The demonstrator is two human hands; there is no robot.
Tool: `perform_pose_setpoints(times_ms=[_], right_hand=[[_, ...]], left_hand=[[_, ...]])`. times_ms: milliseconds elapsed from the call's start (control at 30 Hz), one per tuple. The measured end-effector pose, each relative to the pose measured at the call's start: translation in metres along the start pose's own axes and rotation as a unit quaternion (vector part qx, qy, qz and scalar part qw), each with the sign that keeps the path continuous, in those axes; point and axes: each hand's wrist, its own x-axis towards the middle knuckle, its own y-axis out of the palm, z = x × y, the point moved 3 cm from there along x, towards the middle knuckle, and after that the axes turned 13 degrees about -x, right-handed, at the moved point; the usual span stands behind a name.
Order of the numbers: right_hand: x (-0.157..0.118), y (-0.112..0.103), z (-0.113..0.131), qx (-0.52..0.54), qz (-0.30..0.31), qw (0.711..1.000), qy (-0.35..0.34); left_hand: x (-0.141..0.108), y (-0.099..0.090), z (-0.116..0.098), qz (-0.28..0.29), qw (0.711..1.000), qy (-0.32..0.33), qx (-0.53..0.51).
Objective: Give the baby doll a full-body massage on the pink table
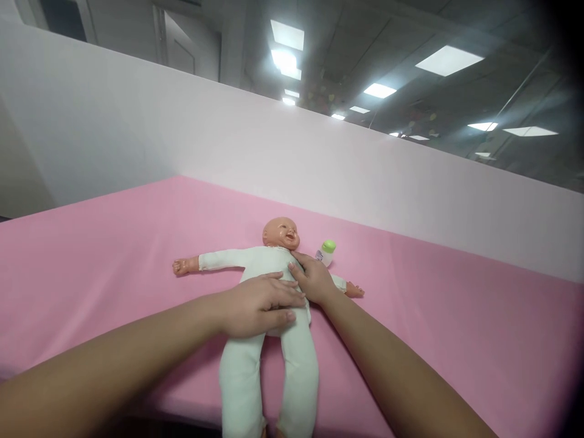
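A baby doll [300, 360] with a white cloth body and plastic head and hands lies on its back, arms stretched out to the sides. Across its belly rests my left hand [260, 304], lying flat with the fingers extended. My right hand [316, 278] touches the doll's chest and shoulder on the right side, its fingers stretched and the thumb apart. Just beyond my right hand stands a small bottle [326, 252] with a green cap, its lower part partly hidden by that hand. The doll's feet run out of view at the bottom.
A pink sheet [433, 316] covers the surface under the doll. Behind it rises a pale partition wall [319, 164]. The front edge of the surface shows near the bottom left. Ceiling lights [449, 60] glow beyond the wall.
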Motion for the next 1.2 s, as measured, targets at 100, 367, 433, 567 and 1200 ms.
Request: perform_pose_setpoints(times_ms=[100,367,433,567,1200], right_hand=[[-0.001,0.000,-0.002,0.029,-0.006,1.000,0.001],[-0.003,0.002,-0.003,0.075,-0.037,0.996,-0.017],[-0.006,-0.001,-0.001,0.067,-0.051,0.996,-0.030],[-0.020,-0.011,0.022,0.048,-0.064,0.984,-0.157],[-0.007,-0.003,0.022,-0.097,0.080,0.984,-0.122]], left_hand=[[0.004,-0.006,0.015,-0.023,0.999,0.001,0.027],[0.010,-0.038,0.077,-0.186,0.969,-0.125,0.104],[0.008,-0.046,0.084,-0.219,0.961,-0.136,0.097],[0.003,-0.054,0.091,-0.269,0.944,-0.159,0.107],[-0.001,-0.060,0.085,-0.264,0.942,-0.159,0.130]])
